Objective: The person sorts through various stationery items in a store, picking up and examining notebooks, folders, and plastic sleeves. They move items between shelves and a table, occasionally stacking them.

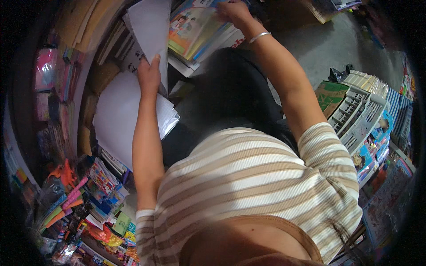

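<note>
My left hand (149, 73) grips the lower part of large white sheets (149, 30), its thumb lying on top of them. Below that hand, a broad stack of white paper (116, 113) lies with a clear plastic edge showing at its right. At the top, my right hand (234, 13), slightly blurred, is at the upper edge of a pile of colourful illustrated books (188, 31); its fingers are bent, and whether they hold a book I cannot tell. A silver bangle (260, 37) circles that wrist.
Shelves of books and packets (66, 73) run along the left. Colourful small goods (103, 229) crowd the lower left. At right stand a green and brown carton (331, 96), grey plastic racks (352, 109) and packed stacks. Grey floor (332, 50) shows at upper right.
</note>
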`<move>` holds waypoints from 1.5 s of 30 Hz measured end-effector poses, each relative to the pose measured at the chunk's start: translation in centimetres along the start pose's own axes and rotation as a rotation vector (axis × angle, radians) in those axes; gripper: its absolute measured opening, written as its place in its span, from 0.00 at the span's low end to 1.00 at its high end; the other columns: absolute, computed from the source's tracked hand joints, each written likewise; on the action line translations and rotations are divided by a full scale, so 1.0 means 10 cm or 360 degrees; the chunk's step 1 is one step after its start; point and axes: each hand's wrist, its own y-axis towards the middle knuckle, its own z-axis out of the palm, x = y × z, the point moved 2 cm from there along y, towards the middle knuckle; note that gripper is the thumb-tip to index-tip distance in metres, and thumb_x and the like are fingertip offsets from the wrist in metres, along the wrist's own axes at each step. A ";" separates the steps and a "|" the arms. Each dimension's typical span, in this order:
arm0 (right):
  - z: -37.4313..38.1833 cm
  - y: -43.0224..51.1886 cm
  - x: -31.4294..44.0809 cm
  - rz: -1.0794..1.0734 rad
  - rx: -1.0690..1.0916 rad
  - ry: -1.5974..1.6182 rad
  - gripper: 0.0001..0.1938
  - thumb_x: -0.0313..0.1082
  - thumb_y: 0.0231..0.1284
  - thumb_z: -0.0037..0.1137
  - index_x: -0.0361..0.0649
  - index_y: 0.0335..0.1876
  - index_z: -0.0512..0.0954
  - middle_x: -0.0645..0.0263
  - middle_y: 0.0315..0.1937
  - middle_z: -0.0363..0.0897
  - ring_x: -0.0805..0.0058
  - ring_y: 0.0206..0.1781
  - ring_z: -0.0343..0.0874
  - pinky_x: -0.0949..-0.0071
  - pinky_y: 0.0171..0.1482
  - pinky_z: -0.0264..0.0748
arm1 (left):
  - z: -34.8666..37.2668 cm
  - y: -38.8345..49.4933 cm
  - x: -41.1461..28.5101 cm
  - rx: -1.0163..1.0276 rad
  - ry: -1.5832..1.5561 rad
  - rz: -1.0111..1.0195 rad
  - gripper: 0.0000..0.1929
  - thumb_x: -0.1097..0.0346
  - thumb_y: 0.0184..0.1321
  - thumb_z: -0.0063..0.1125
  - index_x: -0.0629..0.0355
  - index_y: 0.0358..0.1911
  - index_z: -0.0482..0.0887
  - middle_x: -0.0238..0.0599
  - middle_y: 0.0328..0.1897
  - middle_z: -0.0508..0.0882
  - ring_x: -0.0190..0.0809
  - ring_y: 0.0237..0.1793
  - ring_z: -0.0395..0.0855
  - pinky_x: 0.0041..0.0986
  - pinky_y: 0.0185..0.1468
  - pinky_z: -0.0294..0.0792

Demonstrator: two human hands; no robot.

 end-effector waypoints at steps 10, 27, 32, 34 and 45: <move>0.23 -0.42 0.64 0.0625 -0.0581 0.1434 0.20 0.41 0.52 0.57 0.33 0.44 0.74 0.43 0.36 0.79 0.48 0.39 0.79 0.57 0.43 0.75 | 0.05 -0.02 -0.08 0.0005 0.0078 -0.0188 0.20 0.61 0.59 0.54 0.68 0.51 0.73 0.52 0.49 0.80 0.50 0.50 0.77 0.33 0.55 0.64; 0.12 -0.80 0.65 0.0664 0.0703 0.2259 0.29 0.56 0.53 0.58 0.35 0.49 0.74 0.56 0.35 0.80 0.71 0.32 0.80 0.73 0.30 0.76 | 0.23 -0.10 -0.17 -0.0032 0.0203 0.0208 0.16 0.60 0.60 0.51 0.66 0.44 0.75 0.55 0.44 0.79 0.58 0.46 0.76 0.39 0.48 0.67; 0.00 -0.72 1.45 -0.0023 0.0056 0.2343 0.43 0.57 0.48 0.62 0.33 0.64 0.60 0.47 0.47 0.75 0.66 0.51 0.76 0.69 0.41 0.75 | 0.35 -0.18 -0.35 -0.0118 0.0477 0.0629 0.12 0.62 0.58 0.51 0.61 0.41 0.76 0.49 0.43 0.77 0.55 0.45 0.73 0.41 0.47 0.66; 0.04 -0.68 1.59 0.0130 -0.0442 0.2214 0.40 0.55 0.50 0.60 0.30 0.60 0.62 0.45 0.47 0.75 0.61 0.51 0.76 0.65 0.45 0.74 | 0.43 -0.18 -0.37 0.0007 0.0579 0.0582 0.13 0.63 0.58 0.50 0.61 0.44 0.76 0.47 0.43 0.78 0.55 0.46 0.73 0.41 0.49 0.66; -0.09 -0.50 1.71 0.0837 -0.0259 0.2194 0.24 0.43 0.54 0.50 0.24 0.45 0.73 0.40 0.38 0.78 0.49 0.43 0.79 0.60 0.46 0.73 | 0.42 -0.72 -0.04 -0.0309 0.0427 0.0257 0.31 0.69 0.53 0.56 0.59 0.63 0.61 0.48 0.64 0.66 0.52 0.63 0.63 0.38 0.64 0.56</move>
